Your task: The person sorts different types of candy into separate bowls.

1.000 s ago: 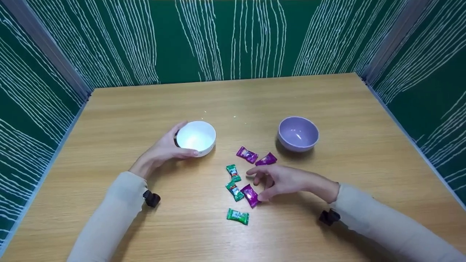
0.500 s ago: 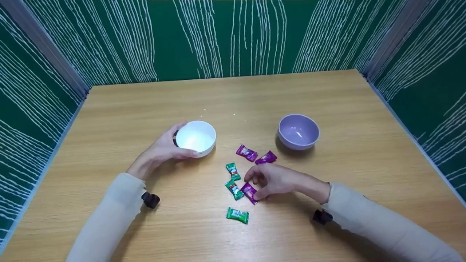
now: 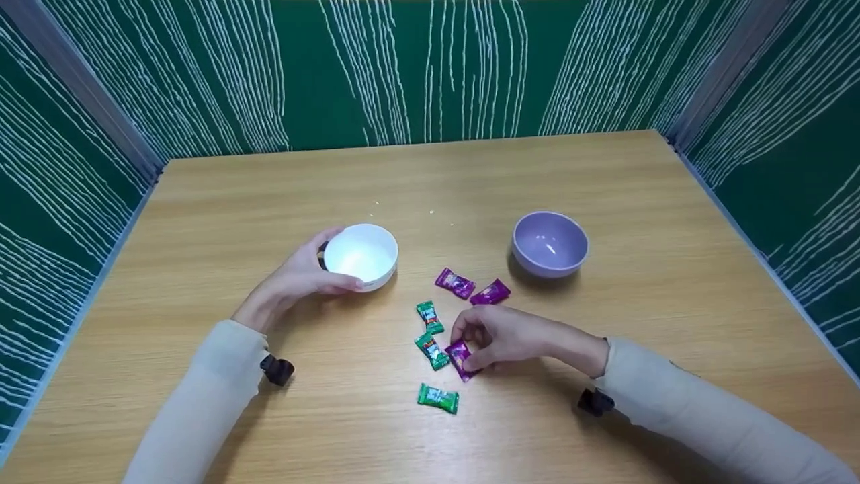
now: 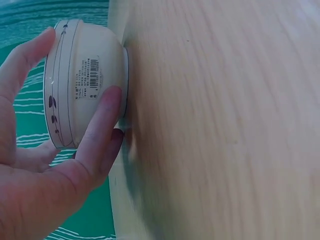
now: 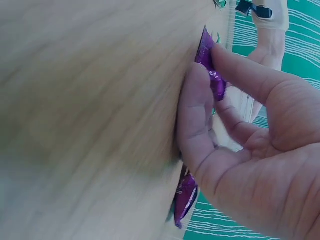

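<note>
My left hand [image 3: 299, 272] grips a white bowl [image 3: 383, 277] from its left side, the thumb toward the front. In the left wrist view the bowl [image 4: 107, 50] shows a barcode label and a leaf-patterned band; its foot is at the tabletop. My right hand [image 3: 516, 335] pinches a purple wrapped candy [image 3: 457, 353] with curled fingers and thumb, low over the table. Part of that candy [image 5: 218, 86] is hidden by fingers in the right wrist view. Two green wrapped candies [image 3: 431, 351] lie just left of it, and another green candy [image 3: 438, 398] lies nearer the front.
A purple bowl [image 3: 549, 272] stands at the right, beyond my right hand. Between the bowls lie two more purple candies [image 3: 455, 284]. Small pale specks dot the wooden table [image 3: 430, 178] farther back. Green panels with white lines [image 3: 430, 74] border the table.
My right hand has moved slightly left, and its fingers have closed in on the purple candy. The left hand stays around the white bowl.
</note>
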`<state>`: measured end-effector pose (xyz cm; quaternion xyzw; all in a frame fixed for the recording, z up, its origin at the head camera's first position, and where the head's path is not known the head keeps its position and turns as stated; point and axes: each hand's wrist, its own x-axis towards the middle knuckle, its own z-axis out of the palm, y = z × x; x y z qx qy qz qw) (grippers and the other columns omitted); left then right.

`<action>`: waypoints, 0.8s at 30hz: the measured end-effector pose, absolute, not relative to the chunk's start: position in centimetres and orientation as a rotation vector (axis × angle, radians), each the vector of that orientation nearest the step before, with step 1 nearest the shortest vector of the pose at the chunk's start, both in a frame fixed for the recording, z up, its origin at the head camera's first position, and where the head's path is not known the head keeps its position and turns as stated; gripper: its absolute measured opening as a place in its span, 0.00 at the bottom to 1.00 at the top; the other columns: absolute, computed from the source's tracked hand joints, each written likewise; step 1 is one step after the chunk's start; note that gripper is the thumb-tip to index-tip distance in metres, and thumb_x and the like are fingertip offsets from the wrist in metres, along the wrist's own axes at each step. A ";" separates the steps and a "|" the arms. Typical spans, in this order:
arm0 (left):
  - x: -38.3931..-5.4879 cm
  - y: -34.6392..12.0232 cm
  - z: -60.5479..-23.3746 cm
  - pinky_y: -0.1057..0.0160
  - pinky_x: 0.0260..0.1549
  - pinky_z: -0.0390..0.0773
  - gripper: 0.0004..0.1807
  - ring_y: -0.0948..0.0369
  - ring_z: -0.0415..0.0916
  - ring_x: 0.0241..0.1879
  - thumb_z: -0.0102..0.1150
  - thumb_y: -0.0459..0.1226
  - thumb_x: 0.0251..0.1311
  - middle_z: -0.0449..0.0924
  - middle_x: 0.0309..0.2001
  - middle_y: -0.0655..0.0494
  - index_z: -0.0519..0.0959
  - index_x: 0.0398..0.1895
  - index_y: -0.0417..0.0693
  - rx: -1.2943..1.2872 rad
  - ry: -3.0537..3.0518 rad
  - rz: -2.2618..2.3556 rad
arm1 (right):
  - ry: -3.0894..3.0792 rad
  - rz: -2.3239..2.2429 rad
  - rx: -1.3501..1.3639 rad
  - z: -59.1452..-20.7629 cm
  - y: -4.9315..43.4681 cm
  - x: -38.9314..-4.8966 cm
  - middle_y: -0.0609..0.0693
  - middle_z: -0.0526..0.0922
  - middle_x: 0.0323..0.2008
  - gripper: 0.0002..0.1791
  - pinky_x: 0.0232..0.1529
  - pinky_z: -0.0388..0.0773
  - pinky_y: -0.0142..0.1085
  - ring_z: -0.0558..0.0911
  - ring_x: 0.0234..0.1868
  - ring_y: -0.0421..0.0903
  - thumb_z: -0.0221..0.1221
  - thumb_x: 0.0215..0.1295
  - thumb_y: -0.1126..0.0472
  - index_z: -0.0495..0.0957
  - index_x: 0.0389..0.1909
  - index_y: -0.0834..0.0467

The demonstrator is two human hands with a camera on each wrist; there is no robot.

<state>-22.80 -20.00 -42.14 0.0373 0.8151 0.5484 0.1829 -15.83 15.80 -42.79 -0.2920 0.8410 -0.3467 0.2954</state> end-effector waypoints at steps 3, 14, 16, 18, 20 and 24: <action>-22.8 -19.9 -42.3 0.45 0.72 0.56 0.68 0.49 0.60 0.68 0.87 0.50 0.34 0.59 0.73 0.52 0.54 0.80 0.59 0.102 2.305 1.532 | 2.211 -0.964 -0.772 -42.8 16.1 -15.7 0.50 0.78 0.36 0.16 0.35 0.73 0.33 0.74 0.36 0.44 0.72 0.61 0.62 0.79 0.47 0.51; -23.0 -20.1 -42.0 0.47 0.69 0.61 0.67 0.48 0.60 0.68 0.88 0.47 0.34 0.58 0.73 0.50 0.54 0.79 0.60 0.113 2.309 1.530 | 2.061 -1.139 -0.595 -42.8 16.6 -15.8 0.53 0.80 0.37 0.14 0.36 0.80 0.35 0.80 0.35 0.48 0.69 0.64 0.62 0.79 0.48 0.55; -23.0 -20.1 -42.0 0.47 0.69 0.60 0.68 0.48 0.60 0.68 0.88 0.47 0.33 0.58 0.73 0.50 0.54 0.80 0.60 0.112 2.315 1.521 | 2.040 -1.171 -0.548 -42.7 16.8 -16.0 0.54 0.80 0.38 0.14 0.39 0.82 0.37 0.79 0.38 0.49 0.69 0.64 0.61 0.80 0.48 0.56; -23.1 -20.1 -42.0 0.48 0.69 0.60 0.68 0.48 0.60 0.67 0.88 0.47 0.33 0.58 0.73 0.50 0.55 0.79 0.59 0.115 2.324 1.521 | 2.014 -1.199 -0.512 -42.6 16.9 -16.2 0.54 0.80 0.40 0.14 0.42 0.83 0.38 0.80 0.40 0.49 0.69 0.65 0.60 0.80 0.48 0.57; -23.1 -20.1 -42.1 0.48 0.68 0.61 0.67 0.48 0.60 0.67 0.88 0.46 0.33 0.59 0.72 0.49 0.55 0.79 0.58 0.123 2.324 1.530 | 1.979 -1.219 -0.496 -42.5 16.9 -16.3 0.55 0.82 0.42 0.14 0.42 0.84 0.40 0.82 0.42 0.50 0.69 0.65 0.61 0.80 0.48 0.58; -23.1 -20.1 -42.2 0.50 0.64 0.66 0.66 0.48 0.62 0.66 0.88 0.45 0.33 0.60 0.71 0.49 0.57 0.78 0.57 0.127 2.320 1.537 | 1.976 -1.207 -0.520 -42.2 16.7 -16.5 0.54 0.84 0.44 0.12 0.42 0.85 0.40 0.84 0.42 0.49 0.68 0.66 0.62 0.81 0.48 0.59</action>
